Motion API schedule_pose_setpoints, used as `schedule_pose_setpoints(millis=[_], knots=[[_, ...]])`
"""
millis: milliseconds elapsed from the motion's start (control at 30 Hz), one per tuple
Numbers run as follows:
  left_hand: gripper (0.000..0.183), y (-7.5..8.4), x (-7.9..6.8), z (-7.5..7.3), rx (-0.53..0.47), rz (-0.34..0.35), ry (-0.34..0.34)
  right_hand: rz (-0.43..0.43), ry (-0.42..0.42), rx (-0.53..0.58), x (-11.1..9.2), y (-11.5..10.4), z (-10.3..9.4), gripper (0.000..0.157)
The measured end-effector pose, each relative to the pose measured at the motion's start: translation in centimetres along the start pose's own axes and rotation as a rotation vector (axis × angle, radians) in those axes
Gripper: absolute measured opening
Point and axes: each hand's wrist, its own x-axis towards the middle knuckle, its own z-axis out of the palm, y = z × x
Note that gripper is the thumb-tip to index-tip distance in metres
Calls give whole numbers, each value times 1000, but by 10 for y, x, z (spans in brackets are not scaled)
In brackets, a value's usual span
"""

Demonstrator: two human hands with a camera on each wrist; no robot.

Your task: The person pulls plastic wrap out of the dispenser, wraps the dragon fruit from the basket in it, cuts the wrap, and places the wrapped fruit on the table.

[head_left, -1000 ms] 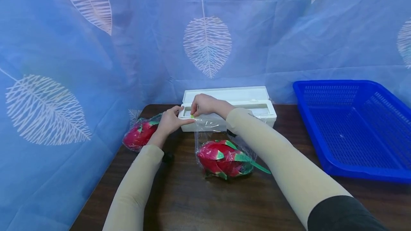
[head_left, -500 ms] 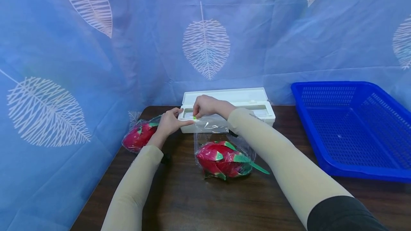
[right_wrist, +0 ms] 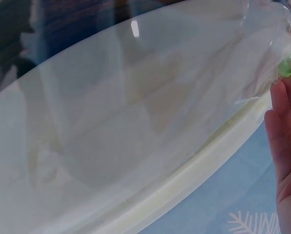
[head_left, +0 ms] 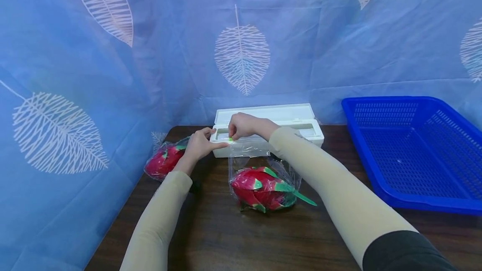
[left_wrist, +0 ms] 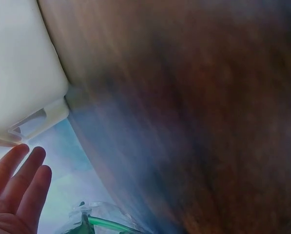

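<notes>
A white cling film dispenser box (head_left: 220, 153) lies along the back of the table with its lid raised. My left hand (head_left: 198, 144) grips its left end, thumb along the front edge. In the left wrist view, the other fingers (left_wrist: 26, 180) extend beside the box's end. My right hand (head_left: 244, 125) pinches a small green slide cutter (right_wrist: 285, 67) on the box's edge, near the left end. Clear cling film (head_left: 241, 163) runs from the box down to a red dragon fruit (head_left: 260, 187) with green tips, which lies wrapped in film in front of it.
Another film-wrapped dragon fruit (head_left: 164, 160) lies left of the box, partly behind my left hand. A blue plastic basket (head_left: 355, 149) stands on the right. A blue leaf-print cloth (head_left: 301, 53) hangs behind the dark wooden table (head_left: 233, 241).
My right hand has slid the green cutter slightly to the right along the box's edge. My left hand keeps its hold on the left end; the dragon fruits stay in place.
</notes>
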Motion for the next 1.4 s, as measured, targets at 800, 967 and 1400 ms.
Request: schedule_pose_setpoints(millis=[800,967,1400], knots=[[76,-3,-1,-3,41,12,3,18,-14,-30,-42,38,-11,7],[76,-2,1,-1,46,28,8,52,-23,-22,-52,46,-14,7],[73,-2,0,-2,70,38,-3,48,-27,-30,-61,42,-16,8]])
